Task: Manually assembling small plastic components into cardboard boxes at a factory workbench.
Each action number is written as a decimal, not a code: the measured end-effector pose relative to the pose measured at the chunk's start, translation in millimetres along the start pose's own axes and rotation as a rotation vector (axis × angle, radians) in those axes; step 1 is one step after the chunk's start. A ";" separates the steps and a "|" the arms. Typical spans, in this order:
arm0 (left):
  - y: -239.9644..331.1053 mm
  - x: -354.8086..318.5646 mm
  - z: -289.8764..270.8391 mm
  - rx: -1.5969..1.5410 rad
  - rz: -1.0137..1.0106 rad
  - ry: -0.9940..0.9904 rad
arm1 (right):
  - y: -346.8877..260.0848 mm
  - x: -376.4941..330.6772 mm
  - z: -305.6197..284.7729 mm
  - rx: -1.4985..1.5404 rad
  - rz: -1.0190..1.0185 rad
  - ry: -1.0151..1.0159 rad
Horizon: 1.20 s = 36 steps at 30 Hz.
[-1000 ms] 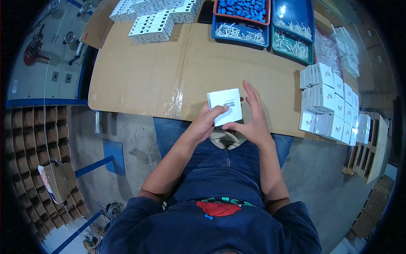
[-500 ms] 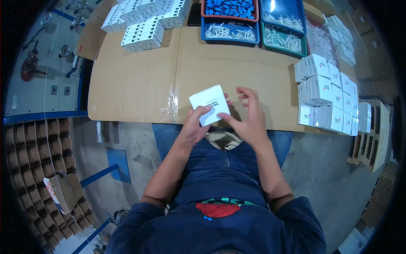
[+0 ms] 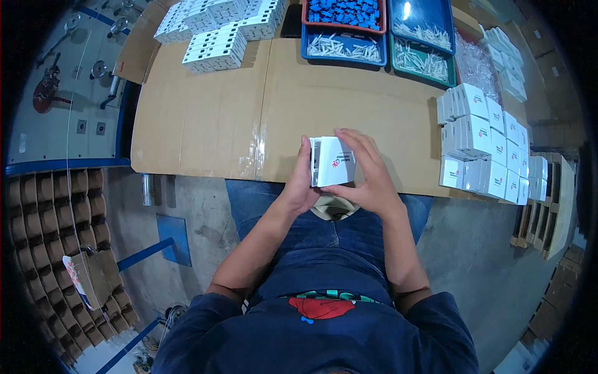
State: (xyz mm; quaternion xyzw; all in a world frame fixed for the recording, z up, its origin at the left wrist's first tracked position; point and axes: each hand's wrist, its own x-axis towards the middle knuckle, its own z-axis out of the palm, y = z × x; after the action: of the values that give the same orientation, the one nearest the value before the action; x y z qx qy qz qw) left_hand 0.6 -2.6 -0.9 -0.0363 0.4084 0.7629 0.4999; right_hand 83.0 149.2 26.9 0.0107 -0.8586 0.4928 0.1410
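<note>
Close to the table's near edge I hold a small white square plastic case [image 3: 334, 163] in both hands. It stands tilted, its printed face turned right, with a narrow side showing dark slots toward my left hand. My left hand [image 3: 300, 181] presses along that left side, thumb pointing up; its other fingers are mostly hidden. Around the right part of the case my right hand [image 3: 375, 187] is closed, fingers over the far edge and thumb at the near edge. The underside is out of sight.
The cardboard-covered table [image 3: 199, 118] carries stacked white cases [image 3: 215, 48] at far left and more stacked white cases [image 3: 476, 134] at right. At the back sit a red tray of blue parts [image 3: 344, 14], a blue tray of white pieces [image 3: 342, 50] and a green tray [image 3: 423, 65].
The case has been turned, so its printed face now points right and its slotted side shows. My right fingers have come down onto it, and my left hand has shifted to its left side.
</note>
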 end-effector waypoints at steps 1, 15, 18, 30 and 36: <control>0.3 0.1 0.3 0.000 0.001 0.001 | -0.1 -0.5 -0.6 -0.004 0.017 0.021; -0.8 3.0 0.9 0.041 0.003 0.023 | 3.4 0.7 3.7 -0.080 0.016 0.017; -0.2 2.7 3.0 0.055 -0.001 0.025 | 3.8 1.1 3.9 -0.075 0.000 0.015; 4.4 -5.7 3.8 0.025 0.054 0.037 | 8.0 2.2 7.0 -0.106 -0.040 0.011; 7.5 -10.5 -13.3 0.270 0.109 -0.077 | 13.2 1.4 10.1 -0.075 -0.058 -0.005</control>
State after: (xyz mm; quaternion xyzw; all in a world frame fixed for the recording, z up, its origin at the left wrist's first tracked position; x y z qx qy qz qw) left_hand -4.8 -20.4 -0.5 0.0827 0.4891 0.7279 0.4734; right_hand 77.2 147.5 11.3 0.0313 -0.8762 0.4559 0.1535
